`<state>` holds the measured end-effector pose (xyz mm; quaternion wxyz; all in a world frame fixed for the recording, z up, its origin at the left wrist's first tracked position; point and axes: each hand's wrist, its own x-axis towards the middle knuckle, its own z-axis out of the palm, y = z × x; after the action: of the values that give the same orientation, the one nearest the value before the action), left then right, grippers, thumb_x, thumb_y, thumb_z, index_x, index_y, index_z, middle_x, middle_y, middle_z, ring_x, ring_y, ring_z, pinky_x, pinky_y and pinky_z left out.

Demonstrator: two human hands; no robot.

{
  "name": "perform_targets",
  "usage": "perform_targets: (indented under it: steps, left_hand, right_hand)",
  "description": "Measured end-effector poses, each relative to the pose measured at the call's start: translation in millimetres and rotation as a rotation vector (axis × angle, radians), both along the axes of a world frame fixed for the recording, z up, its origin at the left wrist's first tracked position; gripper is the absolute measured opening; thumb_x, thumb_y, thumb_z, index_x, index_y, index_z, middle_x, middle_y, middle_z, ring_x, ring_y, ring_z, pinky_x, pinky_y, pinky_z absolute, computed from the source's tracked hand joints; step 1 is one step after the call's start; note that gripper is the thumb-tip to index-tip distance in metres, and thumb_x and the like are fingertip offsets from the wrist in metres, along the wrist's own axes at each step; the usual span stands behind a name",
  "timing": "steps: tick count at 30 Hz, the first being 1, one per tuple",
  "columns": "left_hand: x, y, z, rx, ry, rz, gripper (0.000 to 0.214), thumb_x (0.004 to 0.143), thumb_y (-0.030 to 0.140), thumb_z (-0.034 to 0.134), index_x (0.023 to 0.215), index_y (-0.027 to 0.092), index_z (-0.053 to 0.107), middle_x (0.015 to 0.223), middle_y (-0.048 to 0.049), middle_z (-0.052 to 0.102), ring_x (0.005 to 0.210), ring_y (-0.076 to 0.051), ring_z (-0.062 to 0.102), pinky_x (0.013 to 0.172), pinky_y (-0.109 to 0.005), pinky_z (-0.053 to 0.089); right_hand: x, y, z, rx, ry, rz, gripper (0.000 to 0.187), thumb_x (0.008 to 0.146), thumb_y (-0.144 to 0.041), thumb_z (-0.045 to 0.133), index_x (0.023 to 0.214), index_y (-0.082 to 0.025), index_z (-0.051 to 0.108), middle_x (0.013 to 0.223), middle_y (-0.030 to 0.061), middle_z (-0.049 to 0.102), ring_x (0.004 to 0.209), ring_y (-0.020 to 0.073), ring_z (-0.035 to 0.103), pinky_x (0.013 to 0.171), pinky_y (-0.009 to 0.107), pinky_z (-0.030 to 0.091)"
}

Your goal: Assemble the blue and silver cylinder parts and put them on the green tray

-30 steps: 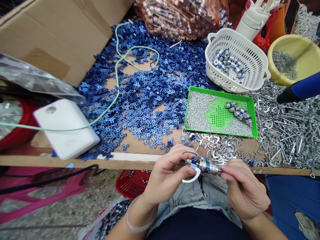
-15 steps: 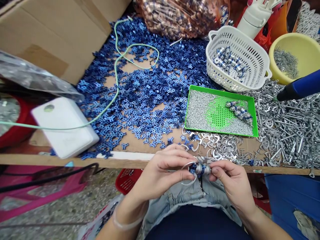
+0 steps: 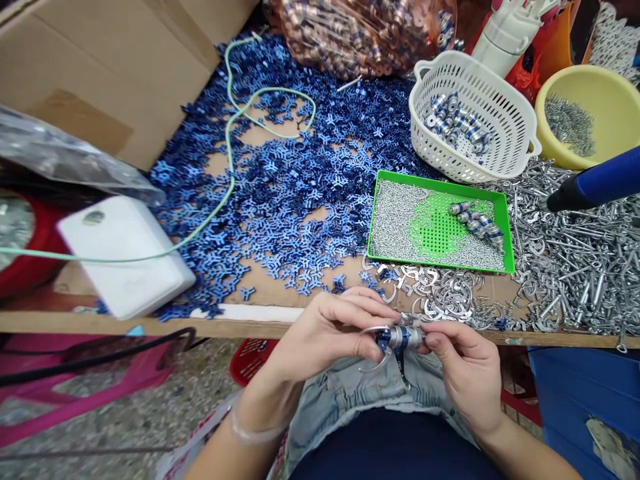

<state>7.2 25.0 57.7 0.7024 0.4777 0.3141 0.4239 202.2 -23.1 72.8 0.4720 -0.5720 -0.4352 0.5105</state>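
Observation:
Both of my hands meet over my lap, just below the table's front edge. My left hand (image 3: 327, 333) pinches the blue end of a small silver cylinder part (image 3: 403, 337), where a curved silver clip (image 3: 376, 360) arcs round it. My right hand (image 3: 467, 370) grips the cylinder's other end with thumb and fingers closed. A heap of the same silver clips (image 3: 445, 293) lies on the table right above my hands.
Blue Y-shaped pieces (image 3: 290, 180) cover the table's middle, a green cable (image 3: 227, 167) looping over them. A green tray (image 3: 385, 200), white basket (image 3: 505, 127), yellow bowl (image 3: 615, 100), metal pins (image 3: 585, 253), blue tool (image 3: 595, 183), white box (image 3: 125, 260) and cardboard box (image 3: 100, 60) surround it.
My right hand has slid left along the cylinder, covering more of it. Both hands have drawn closer together and the part sits a little lower.

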Motion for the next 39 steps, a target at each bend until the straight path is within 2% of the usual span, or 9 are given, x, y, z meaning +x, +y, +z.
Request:
perform_targets:
  steps: [5,11,15,20,23,27,31,35,39]
  left_hand:
    - [9,-2,0.6,-0.357,-0.159,0.004,0.021,0.054,0.028,0.085,0.073,0.027,0.076,0.088,-0.0043,0.075,0.078,-0.018,0.068,0.070,-0.028,0.053]
    - [14,-1,4.9,-0.508,-0.278,0.035,0.028,0.050,0.023,0.087,0.076,0.026,0.076,0.081,-0.0025,0.075,0.073,-0.014,0.067,0.067,-0.023,0.053]
    - [15,1,3.9,-0.440,-0.287,0.024,0.024,0.052,0.022,0.086,0.073,0.026,0.076,0.083,-0.0034,0.074,0.077,-0.017,0.067,0.070,-0.028,0.053]
    - [11,1,0.7,-0.219,-0.157,0.056,0.018,0.062,0.025,0.081,0.079,0.029,0.076,0.088,-0.0046,0.074,0.095,-0.022,0.064,0.091,-0.038,0.048]
    - [11,0,-0.2,-0.115,-0.076,0.102,0.015,0.066,0.024,0.079,0.080,0.027,0.077,0.090,-0.0059,0.074,0.097,-0.023,0.063,0.090,-0.038,0.049]
    - [17,-1,0.8,-0.211,-0.240,0.103,0.031,0.070,0.023,0.075,0.099,0.030,0.072,0.095,-0.0042,0.072,0.084,-0.019,0.066,0.070,-0.029,0.055]
    - [29,0,0.3,-0.315,-0.485,0.060,0.069,0.064,0.020,0.079,0.122,0.042,0.049,0.114,-0.0005,0.065,0.090,-0.019,0.066,0.077,-0.031,0.053]
    - [42,-2,-1.9,-0.416,-0.656,-0.018,0.049,0.069,0.026,0.073,0.111,0.031,0.049,0.099,-0.0013,0.069,0.095,-0.022,0.065,0.077,-0.031,0.050]
    - [57,-9,-0.3,-0.372,-0.718,-0.005,0.026,0.075,0.031,0.064,0.095,0.024,0.048,0.073,0.0003,0.069,0.075,-0.019,0.066,0.063,-0.028,0.047]
  right_hand:
    - [-1,-2,-7.2,0.018,-0.010,0.008,0.018,0.077,-0.017,0.067,0.084,-0.032,0.072,0.066,-0.0059,0.071,0.058,0.0065,0.067,0.060,0.010,0.054]
    - [-5,1,-11.4,-0.006,0.104,0.007,0.013,0.077,-0.020,0.068,0.083,-0.031,0.072,0.063,-0.0058,0.070,0.057,0.0058,0.066,0.060,0.010,0.053]
    - [-5,1,-15.7,-0.019,0.167,0.015,0.010,0.077,-0.022,0.068,0.082,-0.030,0.072,0.063,-0.0059,0.069,0.056,0.0052,0.066,0.059,0.010,0.052]
    - [-5,-2,-22.6,-0.056,0.226,0.012,0.007,0.078,-0.024,0.068,0.082,-0.029,0.071,0.062,-0.0048,0.069,0.057,0.0056,0.065,0.060,0.012,0.051]
    - [-7,-2,-25.4,-0.077,0.273,-0.023,0.005,0.077,-0.026,0.069,0.081,-0.028,0.071,0.063,-0.0044,0.069,0.057,0.0069,0.065,0.059,0.014,0.051]
    - [-9,-1,-26.0,-0.096,0.313,-0.019,0.004,0.076,-0.026,0.069,0.080,-0.027,0.071,0.062,-0.0042,0.068,0.057,0.0078,0.065,0.058,0.015,0.051]
    - [-11,-3,-26.7,-0.093,0.335,-0.005,0.004,0.076,-0.027,0.069,0.080,-0.025,0.070,0.062,-0.0027,0.068,0.057,0.0097,0.064,0.058,0.019,0.052]
    - [-16,-4,-29.4,-0.121,0.405,0.004,0.005,0.076,-0.028,0.069,0.078,-0.023,0.069,0.070,-0.0016,0.069,0.057,0.0096,0.063,0.058,0.021,0.052]
    - [-23,-3,-31.0,-0.164,0.453,-0.013,0.013,0.075,-0.033,0.070,0.072,-0.021,0.067,0.070,-0.0012,0.066,0.059,0.0096,0.059,0.060,0.023,0.052]
